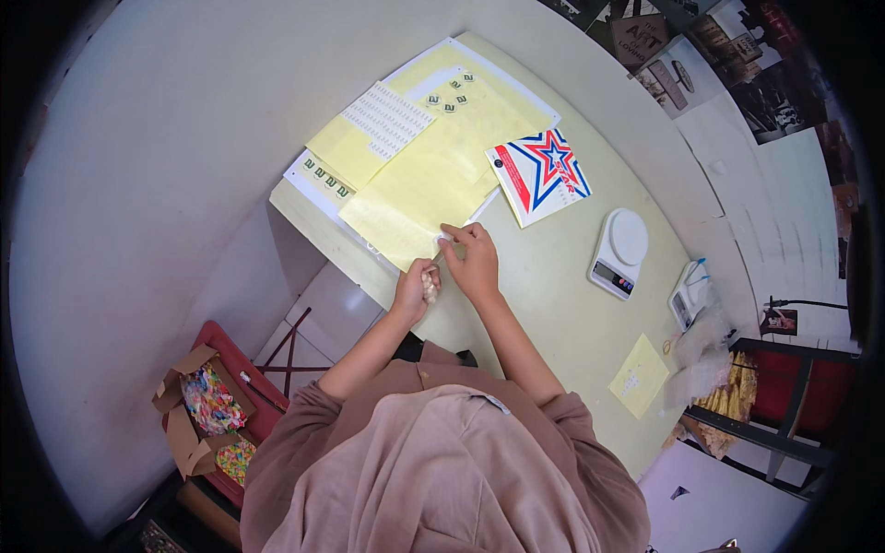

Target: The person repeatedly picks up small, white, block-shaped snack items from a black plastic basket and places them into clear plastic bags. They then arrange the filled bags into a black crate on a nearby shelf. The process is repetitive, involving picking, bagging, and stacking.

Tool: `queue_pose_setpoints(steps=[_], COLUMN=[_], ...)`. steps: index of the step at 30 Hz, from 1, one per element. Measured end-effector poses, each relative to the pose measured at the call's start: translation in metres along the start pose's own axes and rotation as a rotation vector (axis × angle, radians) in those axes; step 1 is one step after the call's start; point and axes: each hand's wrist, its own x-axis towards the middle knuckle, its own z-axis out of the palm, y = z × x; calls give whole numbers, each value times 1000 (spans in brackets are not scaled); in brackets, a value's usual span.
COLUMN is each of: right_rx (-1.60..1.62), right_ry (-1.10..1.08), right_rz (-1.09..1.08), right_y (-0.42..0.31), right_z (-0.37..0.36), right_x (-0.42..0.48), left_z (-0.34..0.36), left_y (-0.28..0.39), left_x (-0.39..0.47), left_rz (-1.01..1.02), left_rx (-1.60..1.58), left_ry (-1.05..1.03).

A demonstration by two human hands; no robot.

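Observation:
My left hand point(413, 294) is closed around a small clear packet of pale pieces point(430, 286), just off the near edge of the yellow backing paper point(422, 200). What the pieces are is too small to tell. Between the thumb and index finger of my right hand point(473, 261) is a small whitish sticker point(443, 238), at that sheet's near corner. Behind lie more yellow sheets, one with rows of small white labels point(387, 119). Round stickers with green lettering point(449, 108) sit on the far sheet, and several more green-lettered stickers point(325, 178) line the left side.
A printed pack with a star point(543, 176) lies right of the sheets. Farther right stand a white kitchen scale point(619, 252), a second scale point(688, 297) and a yellow scrap sheet point(639, 377). Open cardboard boxes of colourful wrapped sweets point(211, 401) rest on a red chair point(228, 349) at left.

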Motion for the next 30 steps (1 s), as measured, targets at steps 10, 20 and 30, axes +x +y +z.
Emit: queue_pose_setpoints(steps=[10,20,30], right_rx=[-5,179,246], right_ry=[-84,-125,-100], right_rz=[-55,28,102], right_y=[-2,-9,-7], right_z=[-6,-10,-8], right_x=[6,9,5], left_z=[-9,-15,-11], left_y=[-4,-3,3], left_x=[5,8,2], left_rz=[-9,39,26], left_rx=[11,55,149], left_ry=[-56,-107,-99])
